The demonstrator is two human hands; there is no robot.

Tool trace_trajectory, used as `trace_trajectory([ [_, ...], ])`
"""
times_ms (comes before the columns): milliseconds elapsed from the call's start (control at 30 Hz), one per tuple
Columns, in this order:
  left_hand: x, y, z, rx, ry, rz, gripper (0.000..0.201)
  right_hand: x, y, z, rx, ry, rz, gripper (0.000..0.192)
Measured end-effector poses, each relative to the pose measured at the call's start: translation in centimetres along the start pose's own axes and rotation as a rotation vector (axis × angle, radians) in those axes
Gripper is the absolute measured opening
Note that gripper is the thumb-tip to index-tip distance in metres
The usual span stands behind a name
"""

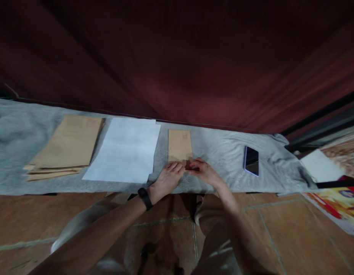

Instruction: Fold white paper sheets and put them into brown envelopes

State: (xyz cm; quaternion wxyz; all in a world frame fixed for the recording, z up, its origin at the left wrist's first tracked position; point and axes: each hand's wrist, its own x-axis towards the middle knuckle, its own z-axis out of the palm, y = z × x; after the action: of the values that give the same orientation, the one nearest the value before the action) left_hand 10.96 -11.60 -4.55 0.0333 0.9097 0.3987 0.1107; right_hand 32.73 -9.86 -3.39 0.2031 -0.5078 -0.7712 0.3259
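- we have the envelope (179,146) flat on the grey cloth (219,143) that covers the desk, its long sides running near to far.
- our left grip (170,176) lies at its near left corner, fingers bent over the edge; the thumb is hidden, so we cannot tell if it clamps.
- our right grip (203,170) is at the near right corner, thumb and fingers curled close to the edge; blur keeps us from telling whether they meet on it.
- we judge the envelope light, thin and bendy, apt to slide on the cloth and quick to crease.
- we would hold it down lightly with a flat hand and pinch only the near edge, since a hard squeeze could wrinkle it.
- just left of it we see white paper (125,151), then a brown pile (69,141), uneven at its near end.
- well apart on the right lies a phone (251,160).
- beyond the far edge hangs a dark red curtain (177,65).
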Motion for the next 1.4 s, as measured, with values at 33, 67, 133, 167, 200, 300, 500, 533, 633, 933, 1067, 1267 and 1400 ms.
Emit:
trace_trajectory([
  [33, 0.0, -0.1, 0.1, -0.021, 0.014, -0.001, 0.028, 0.0, -0.1, -0.1, -0.017, 0.007, 0.000, 0.007],
  [67, 0.1, -0.3, 0.2, -0.045, 0.028, -0.001, 0.028, 0.1, -0.1, -0.1, -0.034, 0.015, 0.002, 0.007],
  [133, 0.1, -0.7, 0.3, -0.095, 0.050, -0.004, 0.028, 0.3, -0.1, -0.2, -0.054, 0.016, 0.000, 0.011],
  [167, 0.2, -0.8, 0.4, -0.113, 0.063, -0.010, 0.027, 0.3, -0.1, -0.2, -0.058, 0.011, 0.001, 0.013],
  [200, 0.2, -1.0, 0.5, -0.125, 0.077, -0.018, 0.025, 0.4, -0.1, -0.3, -0.064, 0.005, 0.004, 0.013],
  [300, 0.2, -1.3, 0.7, -0.101, 0.130, -0.052, 0.022, 0.4, -0.1, -0.3, -0.104, 0.002, 0.030, 0.012],
  [500, 0.3, -1.1, 0.9, -0.006, 0.170, -0.094, 0.022, 0.4, -0.6, -0.2, -0.151, 0.022, 0.047, 0.011],
  [533, 0.3, -1.0, 0.8, 0.002, 0.173, -0.097, 0.021, 0.4, -0.6, -0.2, -0.158, 0.026, 0.050, 0.011],
  [633, 0.5, -0.8, 0.6, 0.024, 0.174, -0.099, 0.019, 0.3, -0.6, 0.0, -0.180, 0.039, 0.060, 0.011],
  [933, 0.5, -0.5, 0.4, -0.033, 0.158, -0.132, 0.020, 0.2, -0.5, 0.4, -0.277, 0.115, 0.060, 0.018],
  [1067, 0.4, -0.6, 0.6, -0.068, 0.159, -0.159, 0.024, 0.1, -2.3, 2.2, -0.233, 0.202, -0.019, 0.031],
  [1267, -0.2, -1.0, 1.5, -0.126, 0.180, -0.193, 0.060, -1.2, -4.4, 7.6, -0.246, 0.236, -0.061, 0.054],
  [1400, -0.6, -1.4, 2.0, -0.062, 0.147, -0.186, 0.063, -2.1, -3.6, 8.8, -0.376, 0.262, -0.077, 0.057],
])
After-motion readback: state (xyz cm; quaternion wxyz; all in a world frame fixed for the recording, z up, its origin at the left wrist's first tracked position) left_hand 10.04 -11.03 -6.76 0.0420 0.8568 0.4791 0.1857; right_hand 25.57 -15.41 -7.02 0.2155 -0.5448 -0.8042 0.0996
